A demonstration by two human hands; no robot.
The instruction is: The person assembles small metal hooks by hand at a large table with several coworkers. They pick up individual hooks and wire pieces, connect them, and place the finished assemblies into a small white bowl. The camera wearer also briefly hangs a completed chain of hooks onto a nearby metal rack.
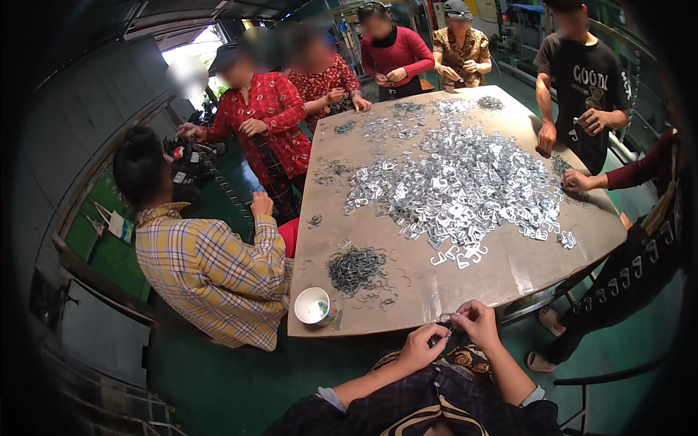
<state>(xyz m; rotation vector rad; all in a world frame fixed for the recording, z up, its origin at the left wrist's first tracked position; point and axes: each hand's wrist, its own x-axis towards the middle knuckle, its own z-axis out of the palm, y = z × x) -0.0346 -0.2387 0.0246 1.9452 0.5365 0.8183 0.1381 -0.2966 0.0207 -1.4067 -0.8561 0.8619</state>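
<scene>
Centrally, at the near edge of the tabletop [407, 294], the left hand [422, 346] and right hand [477, 324] are brought close together, fingertips pinching a small metal piece [450, 329] between them — its exact shape is too small to tell. Beyond lies a broad pile of silver hooks [465, 185]; a heap of dark wire clips [355, 269] sits at near left — close to a white cup [311, 294].

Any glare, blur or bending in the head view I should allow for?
Head view: daylight opening blown out white, a blurred round patch before it; silvery hooks glinting, some near washed out; table edges bowed, picture corners black; small detail between left hand and right hand hard to make out.
</scene>
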